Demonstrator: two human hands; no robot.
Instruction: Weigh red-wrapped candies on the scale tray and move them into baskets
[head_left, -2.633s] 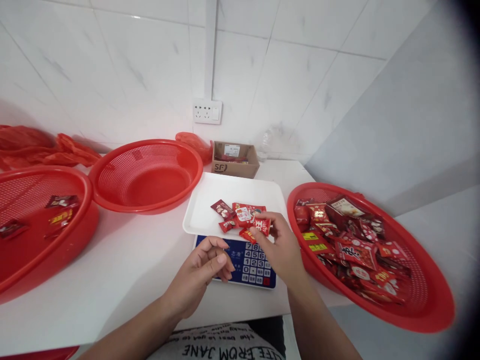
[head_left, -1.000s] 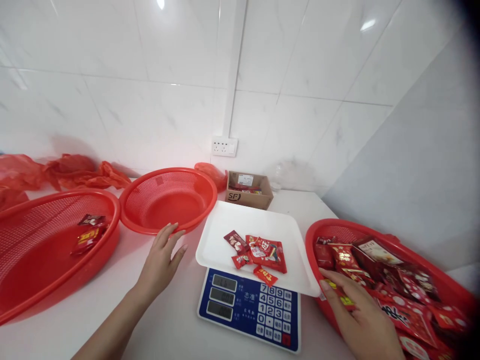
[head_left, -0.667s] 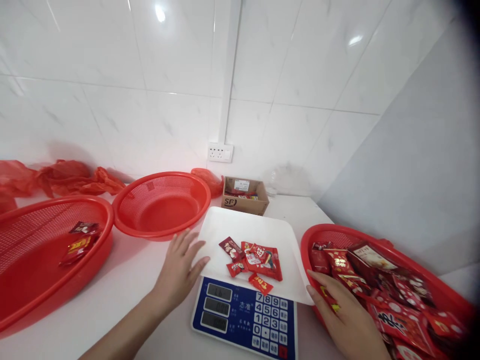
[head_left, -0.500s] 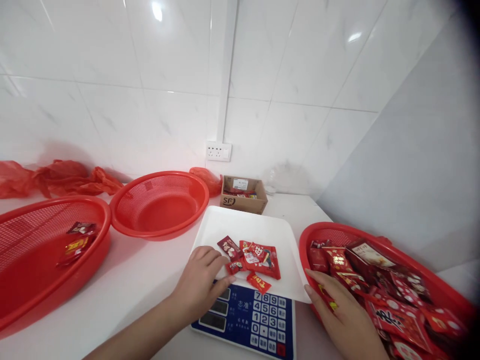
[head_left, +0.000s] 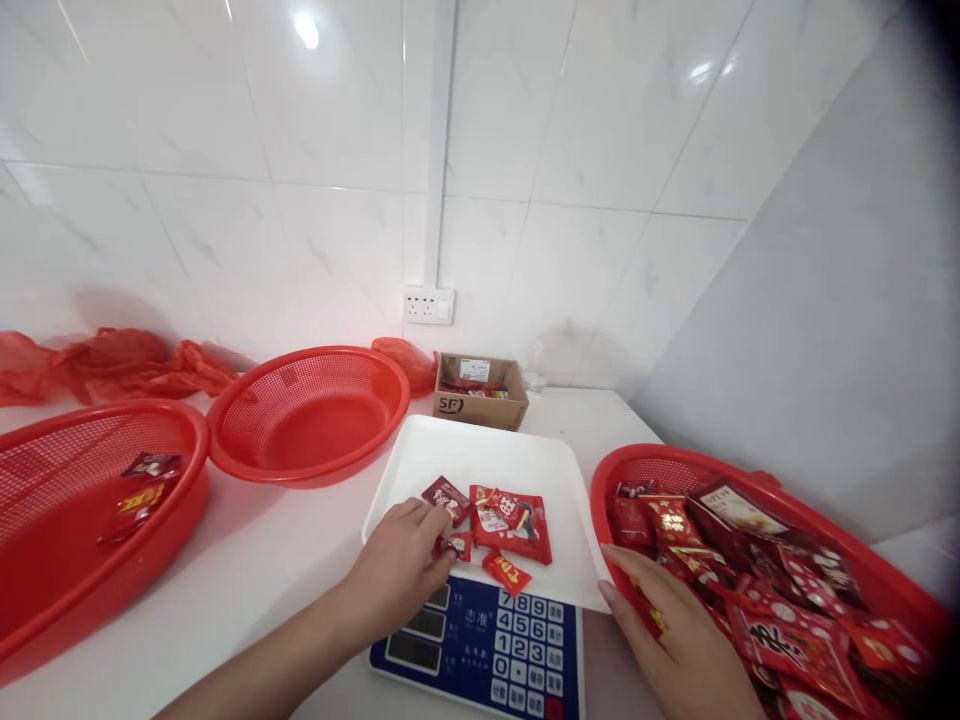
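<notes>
A white weighing tray (head_left: 420, 450) sits on a scale with a blue keypad panel (head_left: 480, 650). My left hand (head_left: 401, 560) reaches over the tray's near left part, its fingers closed on a small red candy packet (head_left: 459, 546). Beside it lie a dark red packet (head_left: 444, 494), a larger red snack packet (head_left: 525, 530) and a red candy with yellow lettering (head_left: 506, 572). At the tray's right corner is my right hand (head_left: 675, 630), with thumb and fingers curled around a red and yellow candy (head_left: 651, 607), partly hidden by the hand.
To the right, a red basket (head_left: 622, 455) holds many red snack packets. Two more red baskets stand on the left: the nearer one (head_left: 199, 470) contains a few packets, the other (head_left: 307, 475) is behind it. A cardboard box (head_left: 480, 408) and red plastic bags (head_left: 120, 360) are along the wall.
The whole view has shifted slightly. My left fingers have closed in on the small red packet at the tray's near left. My right hand stays by the tray's right corner.
</notes>
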